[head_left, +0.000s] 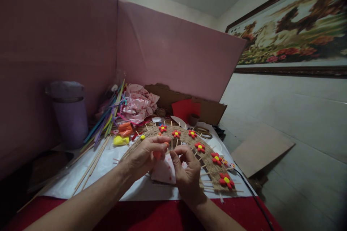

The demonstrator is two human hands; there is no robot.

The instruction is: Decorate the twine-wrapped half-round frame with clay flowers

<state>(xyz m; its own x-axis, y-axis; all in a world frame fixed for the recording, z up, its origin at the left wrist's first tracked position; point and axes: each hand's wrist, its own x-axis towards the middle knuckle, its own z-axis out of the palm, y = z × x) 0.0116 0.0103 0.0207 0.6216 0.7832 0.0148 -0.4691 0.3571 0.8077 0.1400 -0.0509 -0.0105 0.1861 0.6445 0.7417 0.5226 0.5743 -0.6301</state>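
Note:
My left hand [148,153] is closed on a lump of orange clay [157,155], with a little orange showing at its fingertips too. Beside it, my right hand [187,169] has thumb and forefinger pinched together; whatever is between them is too small to make out. Both hands hover over an arch wound with twine [207,157], with thin wooden sticks poking out along its edges. Red clay flowers with yellow centres, such as the near one [226,180], sit on the arch. Under my hands lies a pink-patterned white piece [164,169], partly hidden.
Yellow clay [120,140] and packed orange clay [125,129] lie left of the arch. Farther left are wooden sticks [93,162], colourful pipe cleaners [112,115] and a lilac bin [71,121]. Crumpled pink cloth [139,103] and scissors [203,132] are behind. A black cable [252,195] runs along the right.

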